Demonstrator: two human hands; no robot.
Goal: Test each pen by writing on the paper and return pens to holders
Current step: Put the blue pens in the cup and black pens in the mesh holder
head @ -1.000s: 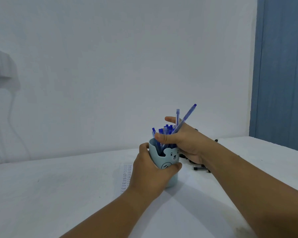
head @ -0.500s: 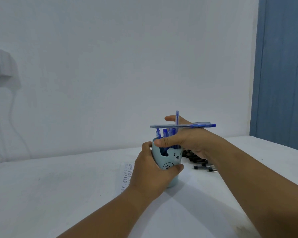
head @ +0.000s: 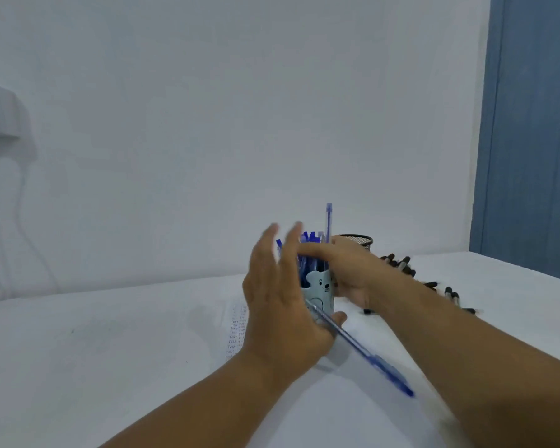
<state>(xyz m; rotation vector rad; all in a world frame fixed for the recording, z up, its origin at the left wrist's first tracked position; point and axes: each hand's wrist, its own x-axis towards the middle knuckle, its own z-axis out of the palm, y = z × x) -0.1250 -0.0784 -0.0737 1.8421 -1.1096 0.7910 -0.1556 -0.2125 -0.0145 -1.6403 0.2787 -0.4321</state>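
Two hands flank the bear holder

Left fingers spread, apart; right curls round its rim; one blue pen slants below, blurred; grip on it unclear.

pen holder: pale blue, printed with a bear face in dark lines
pens in the holder: blue caps and barrels, one clear-blue pen standing taller
loose pen: clear barrel at the far end, deep blue at the near end
paper: white, marked with rows of small dark writing
mesh holder: black, seen far right of the pale blue one
scattered pens: black, lying at the right
table: white
wall: white
door: blue, at the far right
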